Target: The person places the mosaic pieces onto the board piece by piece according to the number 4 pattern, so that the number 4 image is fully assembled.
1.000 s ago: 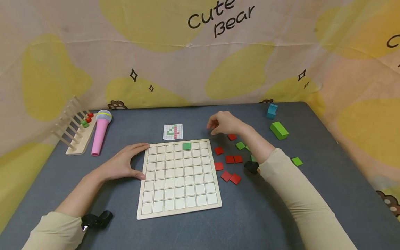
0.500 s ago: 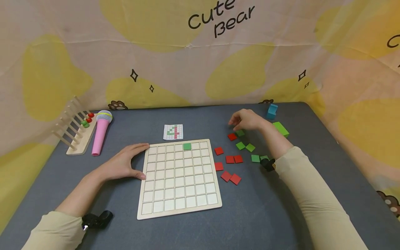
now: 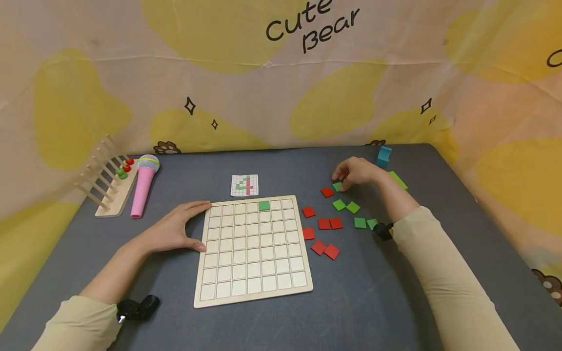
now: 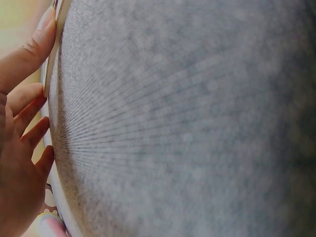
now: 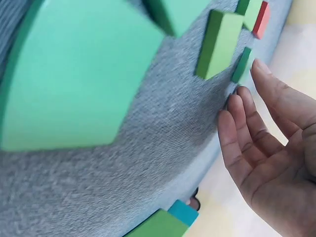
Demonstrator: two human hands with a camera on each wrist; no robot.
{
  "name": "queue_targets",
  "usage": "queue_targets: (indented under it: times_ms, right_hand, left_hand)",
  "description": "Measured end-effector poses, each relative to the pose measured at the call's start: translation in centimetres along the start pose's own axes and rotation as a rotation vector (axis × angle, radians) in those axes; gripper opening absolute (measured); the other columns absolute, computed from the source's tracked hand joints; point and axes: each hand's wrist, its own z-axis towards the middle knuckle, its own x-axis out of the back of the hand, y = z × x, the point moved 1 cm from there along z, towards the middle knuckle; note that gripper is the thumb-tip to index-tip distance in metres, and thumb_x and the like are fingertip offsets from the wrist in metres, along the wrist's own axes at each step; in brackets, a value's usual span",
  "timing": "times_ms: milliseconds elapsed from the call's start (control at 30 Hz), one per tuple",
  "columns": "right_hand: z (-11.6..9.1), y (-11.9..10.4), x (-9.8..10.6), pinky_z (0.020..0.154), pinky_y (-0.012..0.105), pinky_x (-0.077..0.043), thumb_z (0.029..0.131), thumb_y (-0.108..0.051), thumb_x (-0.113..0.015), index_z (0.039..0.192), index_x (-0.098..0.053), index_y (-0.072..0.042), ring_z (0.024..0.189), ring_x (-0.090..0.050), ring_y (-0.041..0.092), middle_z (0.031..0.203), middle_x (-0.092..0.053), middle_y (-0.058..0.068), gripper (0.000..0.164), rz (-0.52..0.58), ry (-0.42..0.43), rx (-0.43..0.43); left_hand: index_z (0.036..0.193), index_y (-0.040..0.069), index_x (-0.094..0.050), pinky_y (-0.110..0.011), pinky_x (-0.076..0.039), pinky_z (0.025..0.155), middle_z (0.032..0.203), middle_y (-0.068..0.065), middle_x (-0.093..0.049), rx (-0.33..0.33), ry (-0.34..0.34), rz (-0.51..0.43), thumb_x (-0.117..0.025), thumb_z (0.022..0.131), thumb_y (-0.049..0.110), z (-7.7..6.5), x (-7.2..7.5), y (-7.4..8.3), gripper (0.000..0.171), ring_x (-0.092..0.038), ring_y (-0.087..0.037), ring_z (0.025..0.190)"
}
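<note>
A pale wooden grid board [image 3: 253, 294] lies on the table with one green tile [image 3: 264, 205] in its top row. My left hand [image 3: 175, 227] rests at its left side, fingertips at the upper left corner and thumb on the edge; the left wrist view shows this hand [image 4: 24, 133] beside the board rim. Over to the right, my right hand [image 3: 357, 173] reaches down around a loose green tile [image 3: 337, 186], fingers loosely bent. In the right wrist view, the thumb tip of this hand [image 5: 276, 143] is close to that tile [image 5: 241, 65]; the fingertips are near the table, not pinching it.
Several red tiles [image 3: 324, 224] and green tiles [image 3: 352, 207] lie right of the board. A small pattern card [image 3: 244, 185] is behind it. At back left are a pink microphone [image 3: 142, 190] and a peg stand [image 3: 115, 195]. Blue [image 3: 383, 156] and green blocks [image 3: 398, 180] stand back right.
My right hand has moved right from behind the board's upper right corner, then lowered to the loose green tile. The left hand has stayed at the board's left edge.
</note>
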Motion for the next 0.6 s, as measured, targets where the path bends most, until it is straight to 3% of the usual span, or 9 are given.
queue_targets:
  times_ms: [200,600]
  right_hand:
    - [-0.33,0.64,-0.03,0.092,0.043,-0.051,0.083,-0.008,-0.076,0.116,-0.069,-0.003,0.110,-0.058,0.032,0.118,-0.065,0.019,0.034,0.022,-0.027,0.016]
    - [-0.41,0.98,-0.56,0.084,0.037,-0.051,0.084,-0.008,-0.075,0.109,-0.070,-0.003,0.101,-0.058,0.028,0.110,-0.066,0.017,0.025,0.018,0.011,0.017]
  left_hand:
    - [0.149,0.005,-0.041,-0.064,-0.030,0.111,0.152,-0.021,-0.042,-0.012,0.009,-0.001,-0.087,0.065,0.052,0.00,-0.11,-0.04,0.106,-0.037,-0.044,0.140]
    - [0.148,0.005,-0.042,-0.063,-0.031,0.110,0.152,-0.020,-0.042,-0.017,0.014,-0.013,-0.087,0.065,0.050,-0.01,-0.19,-0.19,0.106,-0.037,-0.043,0.140]
